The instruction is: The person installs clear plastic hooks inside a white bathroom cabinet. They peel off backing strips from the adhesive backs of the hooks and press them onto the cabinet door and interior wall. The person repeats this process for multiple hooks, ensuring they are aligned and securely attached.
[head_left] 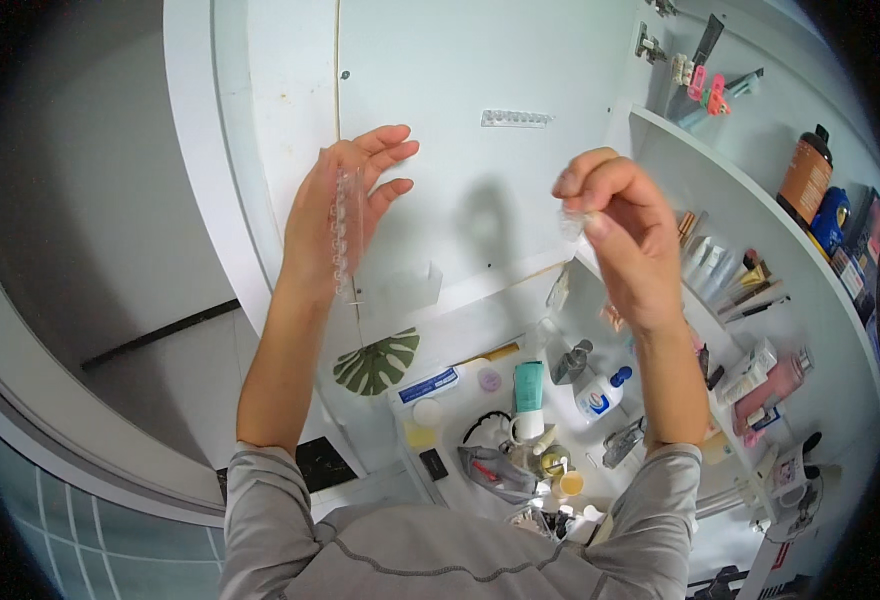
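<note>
My left hand point(325, 205) is raised in front of a white panel, its visible fingers spread and slightly bent. A clear plastic hook strip point(341, 240) runs along its palm and wrist; how the hand grips it is partly hidden. My right hand point(625, 220) is closed, pinching a small crumpled piece of clear film point(572, 224) between thumb and fingers. Another clear hook strip point(516, 119) is fixed level on the white panel point(420, 70), between and above my hands.
Open shelves point(750, 180) with bottles, brushes and tubes line the right side. Below my hands, a white counter point(460, 425) bears a green tube point(528, 390), a blue-capped pump bottle point(602, 395), a grey pouch point(500, 470) and small jars. A leaf-shaped green mat point(378, 362) lies left.
</note>
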`<state>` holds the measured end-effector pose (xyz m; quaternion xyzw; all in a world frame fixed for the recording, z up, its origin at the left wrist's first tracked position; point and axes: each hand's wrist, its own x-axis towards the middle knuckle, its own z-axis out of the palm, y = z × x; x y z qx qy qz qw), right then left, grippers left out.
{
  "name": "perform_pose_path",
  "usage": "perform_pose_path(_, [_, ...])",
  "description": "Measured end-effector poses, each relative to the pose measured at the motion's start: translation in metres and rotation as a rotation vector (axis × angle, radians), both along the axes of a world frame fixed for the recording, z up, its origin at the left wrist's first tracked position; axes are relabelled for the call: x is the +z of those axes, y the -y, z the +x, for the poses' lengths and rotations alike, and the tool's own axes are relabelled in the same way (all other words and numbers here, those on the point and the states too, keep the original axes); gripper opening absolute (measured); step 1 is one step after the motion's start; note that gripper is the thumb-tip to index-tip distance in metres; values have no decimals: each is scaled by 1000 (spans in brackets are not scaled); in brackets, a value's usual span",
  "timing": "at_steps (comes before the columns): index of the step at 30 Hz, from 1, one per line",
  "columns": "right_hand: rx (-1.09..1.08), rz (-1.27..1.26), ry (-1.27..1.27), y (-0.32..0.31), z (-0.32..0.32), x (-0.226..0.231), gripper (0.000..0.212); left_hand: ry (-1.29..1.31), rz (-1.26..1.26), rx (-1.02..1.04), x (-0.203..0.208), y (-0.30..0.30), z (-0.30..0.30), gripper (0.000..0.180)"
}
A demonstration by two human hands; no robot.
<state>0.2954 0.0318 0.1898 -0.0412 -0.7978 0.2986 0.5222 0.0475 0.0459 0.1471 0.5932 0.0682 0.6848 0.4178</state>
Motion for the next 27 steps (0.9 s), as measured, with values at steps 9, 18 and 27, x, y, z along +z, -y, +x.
perform_pose_path(9, [-101, -9, 161, 55, -16, -18, 8, 109, -153, -360, -1, 46, 44, 34])
perform_pose_path(18, [-10, 157, 627, 106, 1, -10, 8, -22, -281, -282, -8, 67, 81, 31])
perform_pose_path(27, [-327, 110, 650, 117, 25, -8, 11, -82, -342, -358, -15, 77, 120, 30])
